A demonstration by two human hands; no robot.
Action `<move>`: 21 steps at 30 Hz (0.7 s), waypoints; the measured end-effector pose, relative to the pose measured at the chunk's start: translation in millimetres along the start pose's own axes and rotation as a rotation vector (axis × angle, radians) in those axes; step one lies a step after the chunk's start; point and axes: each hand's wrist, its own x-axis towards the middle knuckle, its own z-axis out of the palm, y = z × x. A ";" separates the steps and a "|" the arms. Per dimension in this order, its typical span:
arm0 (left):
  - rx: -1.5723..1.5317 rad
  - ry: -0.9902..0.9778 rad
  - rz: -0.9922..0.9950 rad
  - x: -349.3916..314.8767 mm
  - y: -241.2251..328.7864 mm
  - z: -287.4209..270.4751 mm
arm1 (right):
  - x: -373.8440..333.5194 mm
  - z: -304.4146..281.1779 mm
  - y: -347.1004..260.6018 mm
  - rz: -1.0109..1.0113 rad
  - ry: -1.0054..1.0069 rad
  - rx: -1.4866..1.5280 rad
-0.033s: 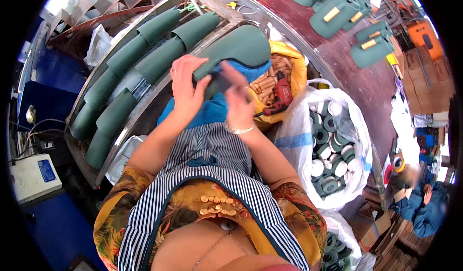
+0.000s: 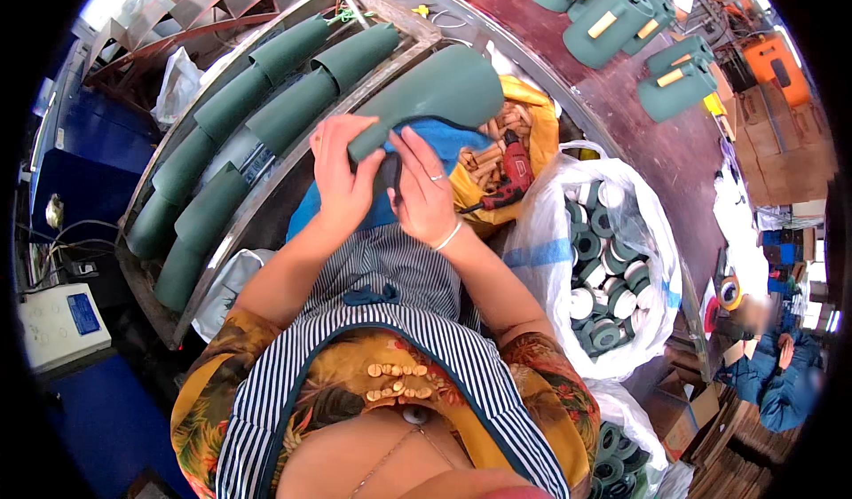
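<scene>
A green plastic cylinder [image 2: 439,91] lies slantwise across my lap, over a blue cloth [image 2: 435,135]. My left hand [image 2: 342,166] grips its near end, thumb on one side and fingers over the rim. My right hand [image 2: 424,188] is closed beside that rim, its fingers pressed around a small dark piece, partly hidden, whose kind I cannot make out. A ring shows on one right finger.
A wooden crate [image 2: 226,255] at left holds several green cylinders [image 2: 284,108]. To my right are a yellow sack [image 2: 546,148] with wooden pegs and a red drill [image 2: 515,172], then a clear bag [image 2: 532,233] of green and white rings. Green containers [image 2: 612,28] stand on the dark red table [image 2: 621,135].
My right hand, blurred earlier, now shows sharply and sits slightly lower, close by the cylinder's near end. My left hand keeps its grip.
</scene>
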 end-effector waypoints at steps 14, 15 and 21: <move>0.043 0.289 0.041 -32.7 53.3 -34.0 | 43.1 24.5 30.8 0.792 0.403 1.253; -0.258 0.371 -0.224 -29.6 52.1 -34.3 | 30.6 34.6 35.0 0.855 0.347 1.228; -1.436 -0.075 -1.607 -56.4 -33.7 -76.7 | 2.9 42.4 51.1 0.842 0.117 1.650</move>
